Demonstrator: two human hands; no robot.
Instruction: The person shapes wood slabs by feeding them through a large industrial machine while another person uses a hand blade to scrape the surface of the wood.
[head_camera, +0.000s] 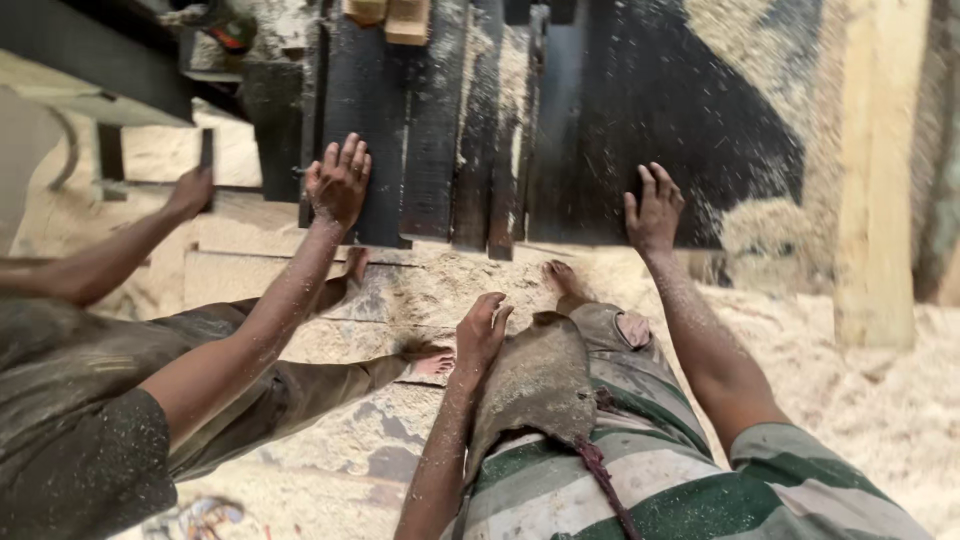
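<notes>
Right hand: fingers spread flat on the dark sawdust-strewn table, near its edge.
Left hand: loosely curled, apparently empty, at the thigh.
Co-worker's hand: open on dark planks.

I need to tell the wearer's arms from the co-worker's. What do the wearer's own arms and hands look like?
The left hand and right hand are bare: no gloves, rings or watch show. Both forearms are bare and speckled with pale sawdust. The right arm leaves a short green-and-cream striped sleeve; the left sleeve is out of view.
</notes>
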